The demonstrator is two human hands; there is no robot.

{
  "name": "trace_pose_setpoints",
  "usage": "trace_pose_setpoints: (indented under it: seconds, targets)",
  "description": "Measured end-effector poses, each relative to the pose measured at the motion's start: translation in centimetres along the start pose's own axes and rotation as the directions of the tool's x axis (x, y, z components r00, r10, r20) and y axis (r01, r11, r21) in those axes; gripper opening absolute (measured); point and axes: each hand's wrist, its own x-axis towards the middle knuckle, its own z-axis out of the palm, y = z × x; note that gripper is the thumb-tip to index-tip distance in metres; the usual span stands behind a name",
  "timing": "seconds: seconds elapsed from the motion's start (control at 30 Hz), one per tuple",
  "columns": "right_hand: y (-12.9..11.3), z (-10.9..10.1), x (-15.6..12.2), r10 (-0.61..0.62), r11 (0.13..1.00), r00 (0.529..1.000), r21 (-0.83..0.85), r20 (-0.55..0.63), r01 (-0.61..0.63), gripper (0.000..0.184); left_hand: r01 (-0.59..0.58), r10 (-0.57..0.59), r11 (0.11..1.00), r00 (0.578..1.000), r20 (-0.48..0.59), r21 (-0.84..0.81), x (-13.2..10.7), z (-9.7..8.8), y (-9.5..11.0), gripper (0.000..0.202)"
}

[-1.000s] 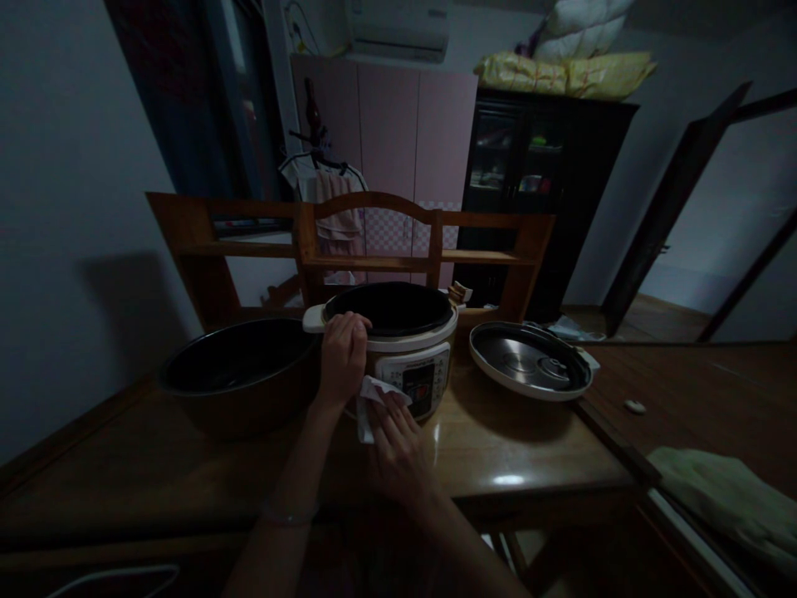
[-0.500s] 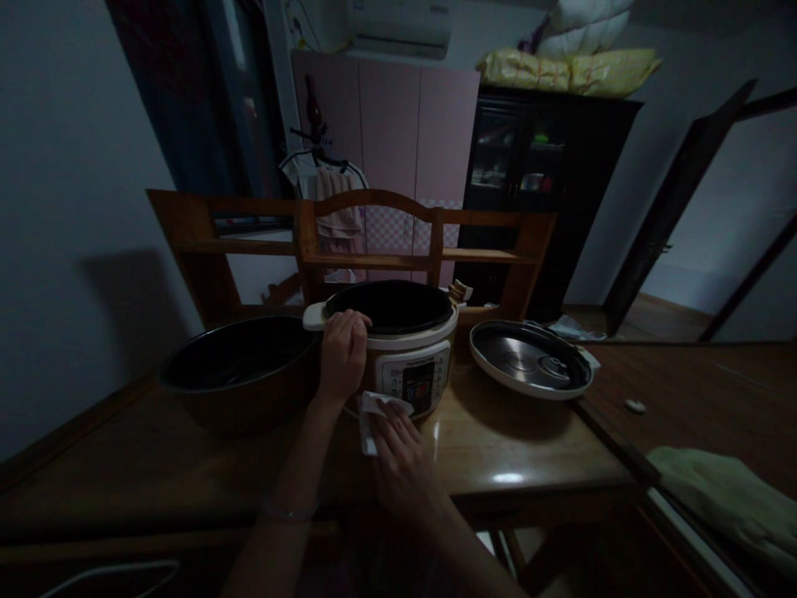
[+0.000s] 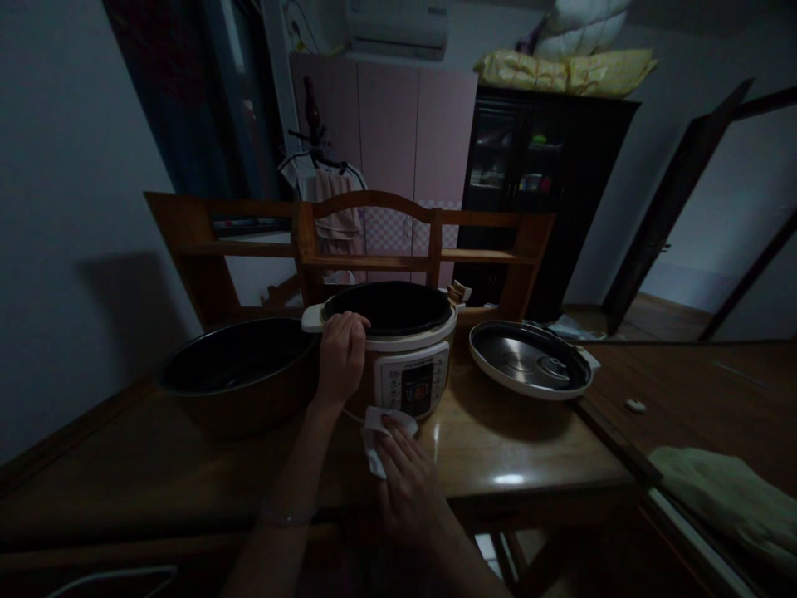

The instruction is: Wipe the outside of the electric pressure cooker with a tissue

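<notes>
A cream electric pressure cooker (image 3: pixel 411 353) stands open on the wooden table (image 3: pixel 510 448), its control panel facing me. My left hand (image 3: pixel 341 357) grips the cooker's rim on its left side. My right hand (image 3: pixel 408 477) presses a white cloth (image 3: pixel 377 432) against the bottom front of the cooker, fingers flat on the cloth. The cooker's lid (image 3: pixel 529 361) lies upside down on the table to the right.
A large dark metal bowl (image 3: pixel 240 370) sits left of the cooker. A wooden chair back (image 3: pixel 374 241) stands behind the table. A pale green cloth (image 3: pixel 728 498) lies at the right, with a small white object (image 3: pixel 635 405) near it. Cabinets line the far wall.
My right hand has slid the white cloth down the cooker's front, from beside the control panel to its base. My left hand stays on the rim.
</notes>
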Motion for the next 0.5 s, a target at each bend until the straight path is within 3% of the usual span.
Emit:
trace_pose_setpoints:
  seconds: [0.13, 0.27, 0.37, 0.5]
  targets:
    - [0.6, -2.1, -0.5, 0.033, 0.996, 0.992, 0.092, -0.120, -0.022, 0.065, 0.006, -0.006, 1.000, 1.000, -0.006, -0.006, 0.0, 0.0, 0.2, 0.032]
    - [1.8, -4.9, 1.8, 0.105, 0.993, 0.976, 0.078, -0.191, -0.092, 0.066, 0.002, -0.002, 1.000, 1.000, -0.012, 0.003, 0.0, 0.0, 0.1, 0.033]
    - [2.9, -6.3, 4.3, 0.130, 0.991, 0.972, 0.055, -0.198, -0.121, 0.065, 0.002, -0.002, 1.000, 1.000, -0.006, 0.020, 0.0, 0.1, 0.0, 0.034]
    - [4.0, -6.4, 6.1, 0.108, 0.994, 0.982, 0.037, -0.155, -0.103, 0.066, 0.012, -0.012, 1.000, 1.000, -0.003, 0.016, 0.0, 0.0, 0.0, 0.033]
